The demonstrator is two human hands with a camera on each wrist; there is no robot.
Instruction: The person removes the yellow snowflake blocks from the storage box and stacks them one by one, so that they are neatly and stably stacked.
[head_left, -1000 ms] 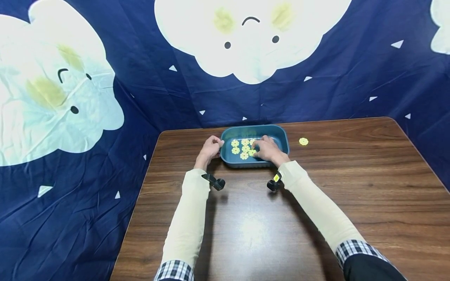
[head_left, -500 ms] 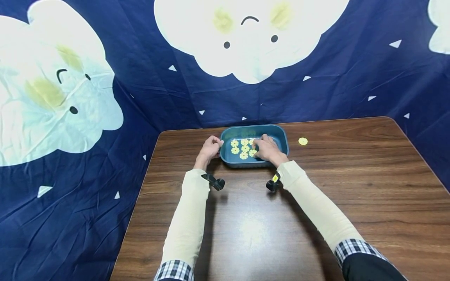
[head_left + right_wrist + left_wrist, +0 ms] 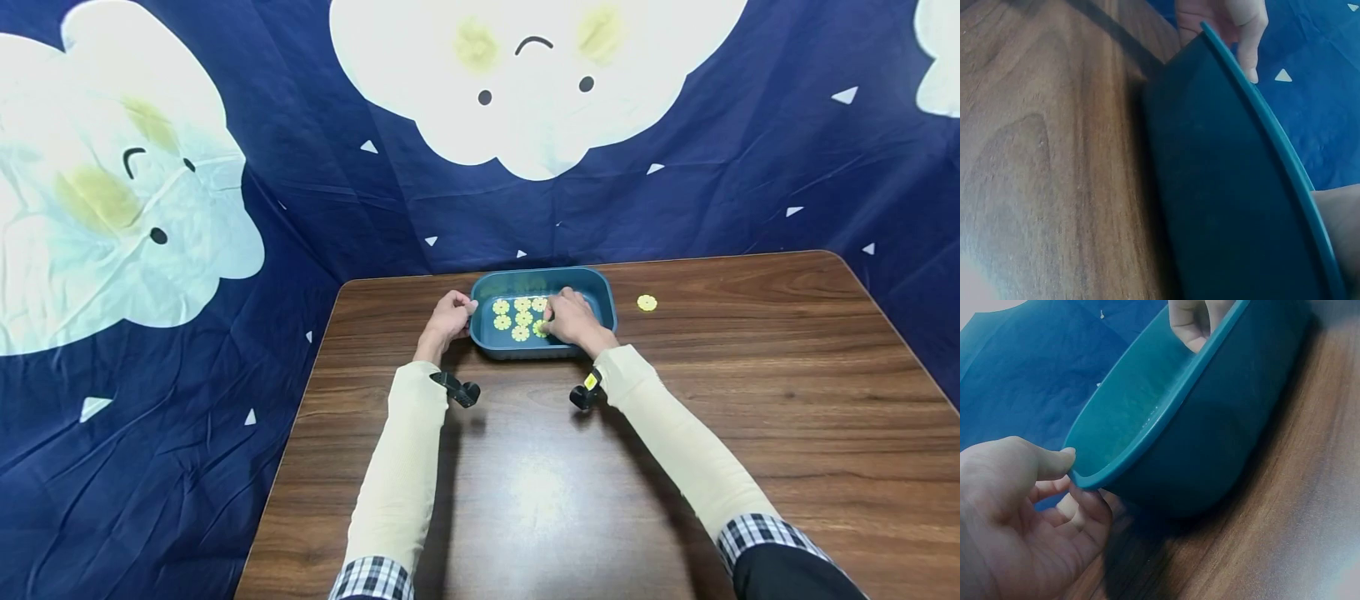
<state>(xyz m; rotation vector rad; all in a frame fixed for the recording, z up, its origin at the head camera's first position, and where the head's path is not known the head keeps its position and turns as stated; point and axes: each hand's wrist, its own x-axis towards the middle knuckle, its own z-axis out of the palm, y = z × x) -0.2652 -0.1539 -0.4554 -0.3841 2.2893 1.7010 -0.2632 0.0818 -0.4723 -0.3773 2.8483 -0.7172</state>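
"Yellow flower pieces (image 3: 523,318), lying flat on the floor of that blue-green basin (image 3: 543,349). Is the right hand (image 3: 572,318) gripping one?"

"From where I stand I can't tell. Its fingers bend down, thumb and forefinger close together, the thumb at the front right flower and partly covering it; whether they pinch it is hidden"

"And the left hand (image 3: 450,315)?"

"That one's clear: thumb and a finger clamped on the basin's rim, at its left end, thumb above and finger beneath"

"How many flowers can you count?"

"Seven in the basin, bunched left of the right hand, which could be hiding more. One loose flower (image 3: 647,302) lies outside, on the wooden table (image 3: 536,475), just right of the basin"

"What blocks the view?"

"The basin's near wall. Seen low from the right wrist, it covers the right fingers altogether. A navy backdrop (image 3: 465,217) with clouds hangs behind"

"And the arms?"

"Both reach forward over the table in cream sleeves (image 3: 416,450), a small black camera (image 3: 457,389) at each wrist. The right hand dips over the near rim, palm down; the left comes in from the side"
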